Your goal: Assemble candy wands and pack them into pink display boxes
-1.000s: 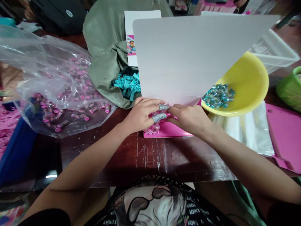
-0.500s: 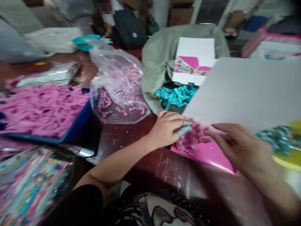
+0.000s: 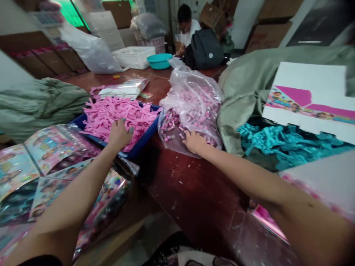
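My left hand (image 3: 120,133) is over the near side of a heap of pink strips (image 3: 138,114), its fingers apart and tape-like silver wraps on two of them. The strips fill a blue tray (image 3: 144,143). My right hand (image 3: 195,142) reaches to the front of a clear plastic bag (image 3: 191,79), fingers spread and touching it or the pieces there. Inside lie many small pink cylindrical pieces (image 3: 169,137). Neither hand visibly holds anything. Under my right forearm, the pink box (image 3: 267,218) is partly hidden.
A green sack of teal strips (image 3: 280,142) stands at right, with a white printed carton sheet (image 3: 310,77) on it. Packaged sets (image 3: 55,147) lie at left. Farther back are a teal basin (image 3: 159,61), a white crate (image 3: 135,56), a dark backpack (image 3: 207,50) and a seated person (image 3: 191,27).
The view has turned left. My left hand has left the pink box for the tray of pink strips, and my right hand has moved from the box to the clear bag.
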`<state>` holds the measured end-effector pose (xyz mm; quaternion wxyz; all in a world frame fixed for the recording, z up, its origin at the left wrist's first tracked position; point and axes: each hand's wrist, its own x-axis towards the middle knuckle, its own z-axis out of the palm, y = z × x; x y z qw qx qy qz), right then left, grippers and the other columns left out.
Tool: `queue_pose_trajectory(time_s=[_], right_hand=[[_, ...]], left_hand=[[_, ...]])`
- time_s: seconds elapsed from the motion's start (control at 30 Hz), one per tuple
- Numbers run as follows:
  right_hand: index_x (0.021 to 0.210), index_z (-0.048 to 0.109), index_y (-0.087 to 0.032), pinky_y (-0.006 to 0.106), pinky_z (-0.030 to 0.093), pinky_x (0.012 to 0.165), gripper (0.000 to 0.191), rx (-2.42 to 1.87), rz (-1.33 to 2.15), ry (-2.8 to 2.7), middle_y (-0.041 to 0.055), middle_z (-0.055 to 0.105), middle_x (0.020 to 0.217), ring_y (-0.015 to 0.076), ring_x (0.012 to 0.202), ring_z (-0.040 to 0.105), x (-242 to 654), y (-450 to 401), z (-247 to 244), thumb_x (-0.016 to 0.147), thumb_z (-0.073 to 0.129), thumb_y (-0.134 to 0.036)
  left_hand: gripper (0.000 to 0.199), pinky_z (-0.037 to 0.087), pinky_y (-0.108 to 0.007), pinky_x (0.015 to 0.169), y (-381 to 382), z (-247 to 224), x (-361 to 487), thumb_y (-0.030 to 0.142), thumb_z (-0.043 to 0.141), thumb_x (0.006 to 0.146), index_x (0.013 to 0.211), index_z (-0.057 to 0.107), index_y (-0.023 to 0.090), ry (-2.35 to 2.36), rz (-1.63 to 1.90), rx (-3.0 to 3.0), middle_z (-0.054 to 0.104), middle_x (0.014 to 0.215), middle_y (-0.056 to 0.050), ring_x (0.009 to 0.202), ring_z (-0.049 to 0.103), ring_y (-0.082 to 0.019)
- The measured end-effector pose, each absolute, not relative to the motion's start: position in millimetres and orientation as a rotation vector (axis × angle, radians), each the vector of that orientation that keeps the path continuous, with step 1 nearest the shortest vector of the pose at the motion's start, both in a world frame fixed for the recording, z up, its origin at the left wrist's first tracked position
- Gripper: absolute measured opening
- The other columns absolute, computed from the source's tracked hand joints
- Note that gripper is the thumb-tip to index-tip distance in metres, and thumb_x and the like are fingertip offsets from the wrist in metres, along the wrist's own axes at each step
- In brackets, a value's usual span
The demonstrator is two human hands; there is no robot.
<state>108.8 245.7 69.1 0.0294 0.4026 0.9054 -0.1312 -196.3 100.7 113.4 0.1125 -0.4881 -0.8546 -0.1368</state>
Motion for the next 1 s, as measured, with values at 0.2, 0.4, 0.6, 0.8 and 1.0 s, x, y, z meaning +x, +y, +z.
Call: queue_pose_trajectory(time_s=[0.2, 0.4, 0.6, 0.8, 1.0], right_hand=[[0.155, 0.037, -0.020, 0.057, 0.047, 0.093, 0.054, 1.461, -0.344, 2.861, 0.0227, 0.049, 0.143, 0.0396, 0.125, 0.052, 60.9, 243.0, 27.4, 0.104, 0.037, -0.039], [0.146, 0.048, -0.030, 0.034, 0.051, 0.075, 0.044, 1.601, -0.349, 2.898, 0.0136, 0.054, 0.130, 0.0226, 0.096, 0.064, 78.7, 234.7, 20.7, 0.106, 0.032, -0.041], [0.138, 0.055, -0.036, 0.025, 0.047, 0.064, 0.038, 1.789, -0.239, 2.833, 0.0072, 0.056, 0.125, 0.0173, 0.090, 0.063, 153.4, 181.3, 10.6, 0.102, 0.044, -0.044], [0.136, 0.061, -0.033, 0.040, 0.044, 0.094, 0.039, 1.894, -0.191, 2.809, 0.0122, 0.058, 0.130, 0.0280, 0.115, 0.050, 215.6, 153.3, 2.8, 0.102, 0.047, -0.042], [0.135, 0.063, -0.034, 0.043, 0.042, 0.101, 0.040, 2.084, -0.340, 3.019, 0.0121, 0.055, 0.127, 0.0264, 0.116, 0.050, 251.1, 144.7, 8.9, 0.102, 0.045, -0.046]], left_hand=[[0.088, 0.039, -0.050, 0.108, 91.1, 89.5, -265.7, 0.054, 0.074, 0.077, 0.150, 0.041, 0.015, -2.777, -0.017, -1.452, 0.051, 0.141, -0.023, 0.131, 0.049, -0.042], [0.062, 0.035, -0.058, 0.108, 119.9, 86.5, -266.3, 0.043, 0.070, 0.085, 0.142, 0.053, 0.025, -2.706, -0.120, -1.553, 0.041, 0.154, -0.016, 0.138, 0.040, -0.043], [0.052, 0.050, -0.040, 0.097, 141.2, 85.0, -260.2, 0.032, 0.067, 0.088, 0.135, 0.057, 0.011, -2.662, -0.314, -1.752, 0.071, 0.113, -0.010, 0.107, 0.065, -0.026], [0.036, 0.048, -0.055, 0.100, 149.7, 79.5, -239.5, 0.042, 0.072, 0.077, 0.105, 0.069, 0.019, -2.627, -0.459, -1.623, 0.073, 0.087, -0.006, 0.103, 0.065, -0.034], [0.049, 0.040, -0.064, 0.108, 126.7, 134.5, -198.6, 0.051, 0.053, 0.090, 0.123, 0.067, 0.018, -2.358, -0.884, -1.373, 0.069, 0.119, -0.008, 0.123, 0.056, -0.037]])
